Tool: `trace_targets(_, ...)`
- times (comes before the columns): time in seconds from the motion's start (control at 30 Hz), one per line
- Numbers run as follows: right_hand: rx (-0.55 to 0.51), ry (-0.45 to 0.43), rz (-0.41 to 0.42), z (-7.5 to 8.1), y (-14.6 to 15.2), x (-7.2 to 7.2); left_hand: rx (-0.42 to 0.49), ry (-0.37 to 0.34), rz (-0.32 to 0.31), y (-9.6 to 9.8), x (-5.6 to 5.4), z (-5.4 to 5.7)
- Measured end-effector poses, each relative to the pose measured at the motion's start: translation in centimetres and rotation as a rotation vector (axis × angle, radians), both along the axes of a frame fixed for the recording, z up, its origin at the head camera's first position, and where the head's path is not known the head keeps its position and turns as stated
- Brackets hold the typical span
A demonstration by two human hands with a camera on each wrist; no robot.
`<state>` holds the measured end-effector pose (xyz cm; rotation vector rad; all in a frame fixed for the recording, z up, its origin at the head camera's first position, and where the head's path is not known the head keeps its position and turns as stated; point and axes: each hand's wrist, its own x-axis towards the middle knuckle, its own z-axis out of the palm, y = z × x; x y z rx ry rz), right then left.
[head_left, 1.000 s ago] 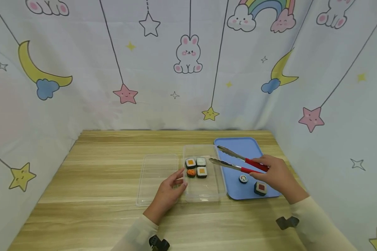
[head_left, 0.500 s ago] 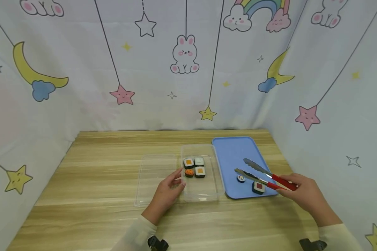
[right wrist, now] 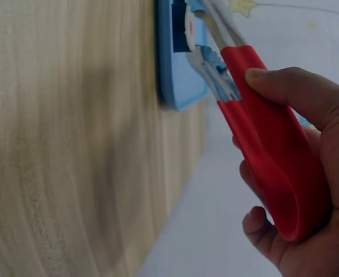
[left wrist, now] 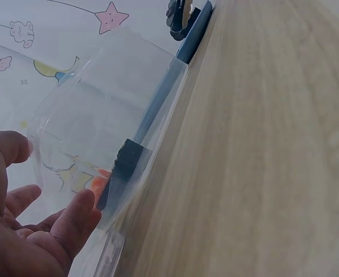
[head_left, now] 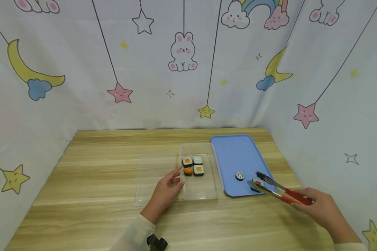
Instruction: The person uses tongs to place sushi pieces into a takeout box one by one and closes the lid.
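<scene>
My right hand [head_left: 322, 207] grips the red handles of metal tongs [head_left: 296, 196]. The spread tong tips are on either side of a sushi piece with a red centre [head_left: 257, 182], near the front right of the blue tray [head_left: 232, 153]. A smaller round sushi roll [head_left: 239, 176] sits left of it. My left hand [head_left: 164, 191] rests its spread fingertips at the left wall of a clear plastic container [head_left: 202, 191]. Several sushi pieces stand inside, among them an orange-topped one [head_left: 187, 170] and one with a yellow square [head_left: 199, 169].
A clear plastic lid [head_left: 154, 181] lies on the wooden table [head_left: 97, 181] left of the container, partly behind my left hand. The tray stands close against the container's right side. A patterned curtain [head_left: 144, 115] hangs behind the table and along its sides.
My right hand has drawn the tongs from above the container rightward and toward me, down to the red-centred sushi piece. The left hand has stayed at the container.
</scene>
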<state>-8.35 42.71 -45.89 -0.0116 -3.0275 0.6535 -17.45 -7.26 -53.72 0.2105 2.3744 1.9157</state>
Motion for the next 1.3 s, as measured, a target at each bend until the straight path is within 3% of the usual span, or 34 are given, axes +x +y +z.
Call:
trace_targets(0.47,-0.001,0.021,0.0,-0.4,0.1,0.7,0.008,0.0,-0.007,0.0,0.3,0.3)
trace_targets(1.3,-0.013,0.009,0.011,0.3,-0.7,-0.6,-0.003,-0.01,-0.012,-0.2,0.0,-0.1)
